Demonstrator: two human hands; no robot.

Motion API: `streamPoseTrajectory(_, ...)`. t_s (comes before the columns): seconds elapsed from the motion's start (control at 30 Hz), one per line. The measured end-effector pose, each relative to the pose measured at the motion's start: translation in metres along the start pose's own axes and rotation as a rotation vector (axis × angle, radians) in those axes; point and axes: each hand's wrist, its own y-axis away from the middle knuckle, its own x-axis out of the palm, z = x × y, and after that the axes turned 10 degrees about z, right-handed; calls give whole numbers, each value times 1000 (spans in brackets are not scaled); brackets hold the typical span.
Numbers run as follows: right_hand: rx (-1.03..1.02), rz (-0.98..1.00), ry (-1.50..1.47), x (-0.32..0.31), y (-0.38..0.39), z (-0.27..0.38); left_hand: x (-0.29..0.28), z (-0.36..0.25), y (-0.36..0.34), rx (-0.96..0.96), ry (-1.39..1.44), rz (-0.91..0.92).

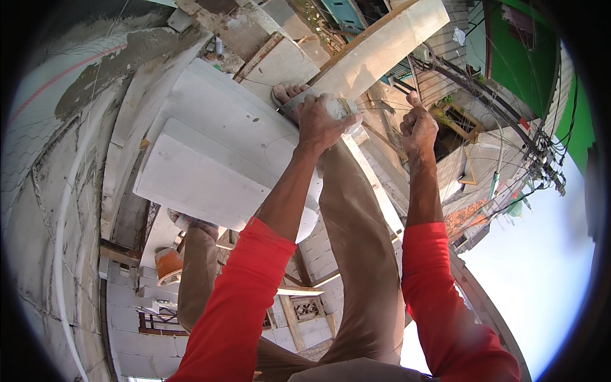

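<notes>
My left hand [321,121] curls over a pale grey, rounded thing [338,108] beside my bare foot [289,93]; its kind is unclear. My thumb points right along it. To the right, my right hand [419,130] is closed in a fist, knuckles up. A thin dark rod or wire [400,84] shows by its fingertips, and I cannot make out whether the fist holds it. Under my left forearm lies a large white slab [210,169], with a thick edge facing me. A long pale beam [382,51] runs from near my left hand to the upper right.
I am high up, with a block wall [140,347] below. Overhead cables [509,118] run close on the right, bunched into a tangle. At left stands a rough wall with a white pipe [62,235]. My other foot [202,228] is below the slab, near an orange container [168,264].
</notes>
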Motion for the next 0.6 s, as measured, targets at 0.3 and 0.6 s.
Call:
streamPoseTrajectory(0.3, -23, -13, 30, 14, 4, -25, 68, 34, -92, 121, -187, -57)
streamPoseTrajectory(0.6, 64, 64, 190, 31, 3, -52, -24, -35, -32, 242, 336, 79)
